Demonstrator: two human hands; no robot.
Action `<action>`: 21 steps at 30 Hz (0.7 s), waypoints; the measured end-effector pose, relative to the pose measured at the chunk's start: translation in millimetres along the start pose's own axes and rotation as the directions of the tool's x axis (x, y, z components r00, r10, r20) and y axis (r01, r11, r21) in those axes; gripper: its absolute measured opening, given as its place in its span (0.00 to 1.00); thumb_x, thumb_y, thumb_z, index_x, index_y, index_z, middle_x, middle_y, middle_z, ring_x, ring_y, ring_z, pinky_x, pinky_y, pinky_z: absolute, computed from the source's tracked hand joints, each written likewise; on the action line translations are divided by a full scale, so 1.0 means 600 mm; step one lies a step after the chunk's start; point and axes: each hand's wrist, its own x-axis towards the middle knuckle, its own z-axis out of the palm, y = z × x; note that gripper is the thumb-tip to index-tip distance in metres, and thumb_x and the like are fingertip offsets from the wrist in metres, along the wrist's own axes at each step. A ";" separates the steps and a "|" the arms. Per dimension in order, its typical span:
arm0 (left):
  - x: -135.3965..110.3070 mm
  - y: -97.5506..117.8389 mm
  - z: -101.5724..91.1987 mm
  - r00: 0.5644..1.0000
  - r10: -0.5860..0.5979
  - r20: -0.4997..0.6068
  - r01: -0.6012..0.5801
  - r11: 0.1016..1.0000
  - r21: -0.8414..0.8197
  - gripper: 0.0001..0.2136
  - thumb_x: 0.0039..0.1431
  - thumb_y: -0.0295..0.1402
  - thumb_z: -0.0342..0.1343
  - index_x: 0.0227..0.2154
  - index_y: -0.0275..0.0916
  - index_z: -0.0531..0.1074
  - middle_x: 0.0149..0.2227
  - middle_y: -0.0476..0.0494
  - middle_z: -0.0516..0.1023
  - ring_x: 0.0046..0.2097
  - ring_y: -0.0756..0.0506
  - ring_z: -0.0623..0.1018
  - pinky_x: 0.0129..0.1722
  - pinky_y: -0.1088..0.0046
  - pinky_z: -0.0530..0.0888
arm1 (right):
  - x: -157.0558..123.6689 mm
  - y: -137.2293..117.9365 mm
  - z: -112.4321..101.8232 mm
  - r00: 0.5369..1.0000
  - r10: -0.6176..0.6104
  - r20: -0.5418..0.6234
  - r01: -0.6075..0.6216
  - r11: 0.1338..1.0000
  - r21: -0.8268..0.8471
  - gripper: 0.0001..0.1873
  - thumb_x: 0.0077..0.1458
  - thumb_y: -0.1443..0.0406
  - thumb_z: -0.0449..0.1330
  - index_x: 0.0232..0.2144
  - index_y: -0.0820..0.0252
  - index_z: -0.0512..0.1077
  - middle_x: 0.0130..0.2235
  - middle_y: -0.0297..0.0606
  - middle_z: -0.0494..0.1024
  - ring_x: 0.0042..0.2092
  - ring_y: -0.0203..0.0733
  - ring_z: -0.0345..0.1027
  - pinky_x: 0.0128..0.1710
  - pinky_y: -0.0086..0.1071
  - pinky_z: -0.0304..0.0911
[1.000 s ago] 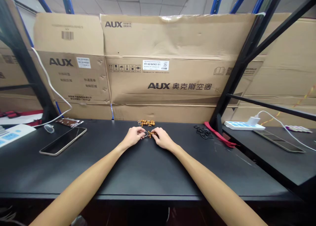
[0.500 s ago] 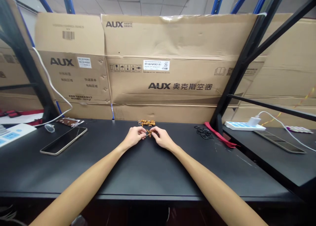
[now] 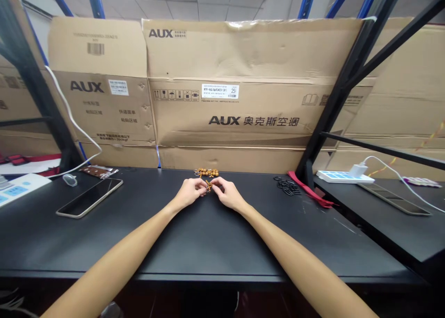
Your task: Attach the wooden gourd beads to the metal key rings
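My left hand (image 3: 188,193) and my right hand (image 3: 226,193) meet at the middle of the black table (image 3: 194,234), fingertips pinched together on a small brown bead piece (image 3: 208,185) with a metal ring. Both hands are closed on it just above the tabletop. Right behind them lies a small pile of brown wooden beads (image 3: 206,172) near the cardboard boxes. What exactly sits between the fingertips is too small to make out in detail.
A phone (image 3: 89,197) lies on the table at left, with a white power strip (image 3: 17,188) and cable farther left. Black rings (image 3: 286,186) and a red strip (image 3: 308,190) lie at right. Large AUX cardboard boxes (image 3: 243,86) wall off the back. Another table with power strip (image 3: 342,175) stands right.
My hands have lifted the bead piece slightly off the table and drawn closer together; the ring seen a second ago is now hidden between my fingers.
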 end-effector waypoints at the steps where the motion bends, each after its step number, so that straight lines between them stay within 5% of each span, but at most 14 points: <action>1: 0.000 0.000 0.000 1.000 -0.003 -0.001 0.003 1.000 -0.002 0.06 0.49 0.32 0.56 0.29 0.35 0.74 0.25 0.46 0.78 0.28 0.47 0.79 0.31 0.72 0.77 | 0.000 -0.001 0.000 1.000 -0.005 0.000 0.005 1.000 0.000 0.10 0.57 0.62 0.51 0.39 0.58 0.69 0.35 0.36 0.77 0.33 0.36 0.69 0.31 0.27 0.61; 21: -0.001 0.009 0.000 0.999 -0.049 0.017 0.050 0.997 -0.065 0.08 0.47 0.32 0.59 0.30 0.33 0.73 0.25 0.44 0.79 0.28 0.46 0.79 0.31 0.71 0.77 | -0.001 0.001 0.001 0.997 -0.079 -0.016 0.076 0.988 -0.135 0.07 0.54 0.65 0.54 0.36 0.58 0.70 0.30 0.34 0.75 0.29 0.35 0.66 0.34 0.28 0.61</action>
